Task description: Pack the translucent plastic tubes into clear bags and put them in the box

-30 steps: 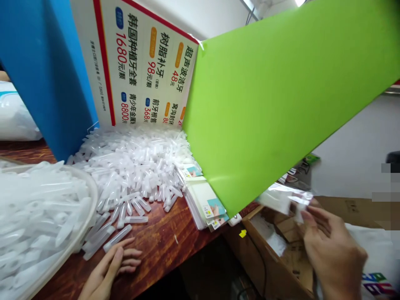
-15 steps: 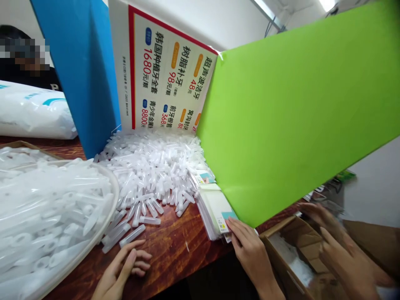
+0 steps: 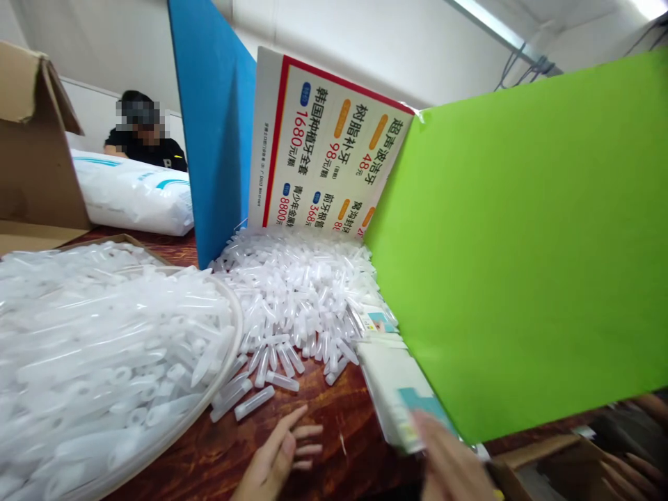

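Note:
My left hand (image 3: 282, 449) is over the near part of the table, fingers apart and holding nothing. Just beyond it lie loose clear plastic tubes (image 3: 255, 403), at the front of a large heap of small translucent tubes (image 3: 297, 292). My right hand (image 3: 454, 459), smeared by motion, is at the near end of a stack of flat clear packets with white and teal printed cards (image 3: 389, 369). Whether its fingers grip a packet cannot be made out. The stack lies along the foot of an upright green board (image 3: 522, 264).
A big round tub (image 3: 237, 327) heaped with white plastic pieces fills the left. A blue board (image 3: 219, 139) and a printed price board (image 3: 323, 153) stand behind the heap. Another person's hand (image 3: 637, 473) is by a cardboard box (image 3: 537, 456) at lower right. Someone sits behind.
The view has swung left, so things appear further right and a cardboard box shows at far left. My right hand stays by the packets, now blurred. My left hand remains open.

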Motion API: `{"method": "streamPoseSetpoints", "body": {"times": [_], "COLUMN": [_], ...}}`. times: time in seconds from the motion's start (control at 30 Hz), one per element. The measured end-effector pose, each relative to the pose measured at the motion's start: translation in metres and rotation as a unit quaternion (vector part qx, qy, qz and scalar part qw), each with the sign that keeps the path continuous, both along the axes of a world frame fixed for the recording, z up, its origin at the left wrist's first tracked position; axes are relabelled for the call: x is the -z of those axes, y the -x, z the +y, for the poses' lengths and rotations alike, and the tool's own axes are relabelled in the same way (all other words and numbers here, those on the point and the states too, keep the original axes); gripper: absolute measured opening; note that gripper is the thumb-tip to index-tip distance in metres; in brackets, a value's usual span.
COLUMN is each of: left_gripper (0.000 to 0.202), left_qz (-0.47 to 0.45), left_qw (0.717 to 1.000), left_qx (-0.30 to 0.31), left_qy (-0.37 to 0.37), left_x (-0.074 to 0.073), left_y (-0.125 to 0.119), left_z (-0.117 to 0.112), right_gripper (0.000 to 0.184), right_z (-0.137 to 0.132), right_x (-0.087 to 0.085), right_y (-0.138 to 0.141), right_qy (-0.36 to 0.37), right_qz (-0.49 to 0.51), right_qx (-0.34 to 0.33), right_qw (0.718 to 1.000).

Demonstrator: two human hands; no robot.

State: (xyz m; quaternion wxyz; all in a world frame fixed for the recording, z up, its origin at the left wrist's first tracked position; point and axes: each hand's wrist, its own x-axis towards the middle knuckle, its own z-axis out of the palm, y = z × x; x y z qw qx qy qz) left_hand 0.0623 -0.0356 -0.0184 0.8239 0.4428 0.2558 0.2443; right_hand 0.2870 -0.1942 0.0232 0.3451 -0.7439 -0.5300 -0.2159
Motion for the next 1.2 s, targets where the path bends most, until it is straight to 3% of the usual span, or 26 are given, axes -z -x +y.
{"method": "streamPoseSetpoints", "body": {"times": [0.07,0.1,0.13,0.17,0.23,0.3,0.33,0.47,0.6,0.67,0.7,0.77,0.83,0.9,0.97,1.03,1.2], "left_gripper": [0.090,0.085,0.080,0.076,0.068,0.058,0.053,0.050,0.056,0.061,0.064,0.072,0.078,0.082,0.083,0.083,0.076], "left_qz": [-0.014,-0.004,0.013,0.033,0.073,0.101,0.110,0.104,0.061,0.026,0.006,-0.022,-0.020,-0.007,0.005,0.022,0.080], "left_qw": [0.999,0.997,0.995,0.992,0.985,0.978,0.977,0.986,0.997,0.999,0.999,0.999,0.999,0.999,0.999,0.998,0.994], "left_qx": [-0.042,-0.070,-0.098,-0.119,-0.146,-0.155,-0.151,-0.110,-0.053,-0.029,-0.023,-0.010,0.011,0.032,0.047,0.057,0.073], "left_qy": [0.026,0.022,0.009,-0.009,-0.052,-0.093,-0.105,-0.073,-0.017,0.015,0.030,0.043,0.033,0.019,0.016,0.015,0.017], "left_x": [-0.005,-0.008,-0.012,-0.015,-0.022,-0.027,-0.029,-0.032,-0.033,-0.033,-0.032,-0.027,-0.018,-0.007,0.003,0.009,0.004], "left_y": [-0.010,-0.011,-0.009,-0.005,0.009,0.023,0.030,0.045,0.050,0.049,0.047,0.043,0.038,0.036,0.037,0.040,0.046], "left_z": [0.002,0.006,0.011,0.017,0.029,0.039,0.041,0.041,0.032,0.029,0.028,0.029,0.030,0.032,0.034,0.033,0.029], "right_gripper": [0.057,0.057,0.053,0.043,0.024,0.025,0.027,0.033,0.044,0.056,0.062,0.068,0.065,0.058,0.050,0.044,0.034], "right_z": [0.030,0.045,0.060,0.074,0.100,0.124,0.135,0.168,0.169,0.164,0.161,0.156,0.154,0.153,0.152,0.148,0.131], "right_x": [0.013,0.017,0.018,0.016,0.008,0.000,-0.003,-0.002,-0.006,-0.013,-0.017,-0.021,-0.020,-0.015,-0.009,-0.003,0.012], "right_y": [0.027,0.036,0.041,0.042,0.035,0.022,0.015,-0.002,-0.001,0.008,0.014,0.029,0.044,0.054,0.058,0.057,0.049], "right_qy": [0.067,0.092,0.097,0.084,0.032,0.036,0.065,0.190,0.147,0.107,0.089,0.055,0.029,0.005,-0.022,-0.044,-0.038], "right_qz": [0.013,0.034,0.066,0.102,0.156,0.155,0.141,0.108,0.185,0.327,0.415,0.577,0.679,0.727,0.749,0.756,0.758], "right_qx": [-0.229,-0.302,-0.330,-0.312,-0.186,-0.058,-0.024,-0.023,-0.038,-0.076,-0.111,-0.189,-0.241,-0.258,-0.245,-0.220,-0.176], "right_qw": [0.971,0.948,0.937,0.941,0.970,0.986,0.988,0.976,0.971,0.936,0.899,0.792,0.693,0.636,0.616,0.615,0.626]}}
